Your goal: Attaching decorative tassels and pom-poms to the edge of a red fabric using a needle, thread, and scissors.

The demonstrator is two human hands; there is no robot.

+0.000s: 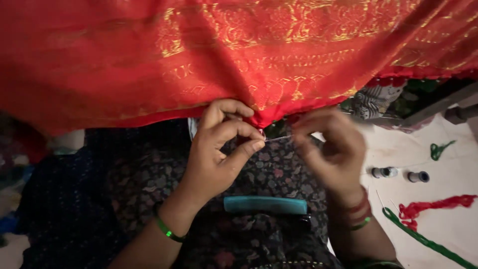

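Left hand [219,149] pinches red cloth [239,55] edge, frame centre; right hand [331,149], blurred, grips needle [278,138]. Risk: pricked fingertip, snagged weave.

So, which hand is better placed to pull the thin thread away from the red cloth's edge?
The right hand, I think. Its fingers already meet the thread at its free end, with open space to that side. The left hand pinches the red cloth at its edge.

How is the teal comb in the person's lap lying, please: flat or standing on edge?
Flat. The teal comb lies lengthwise across the patterned fabric of the lap, below both hands, with neither touching it.
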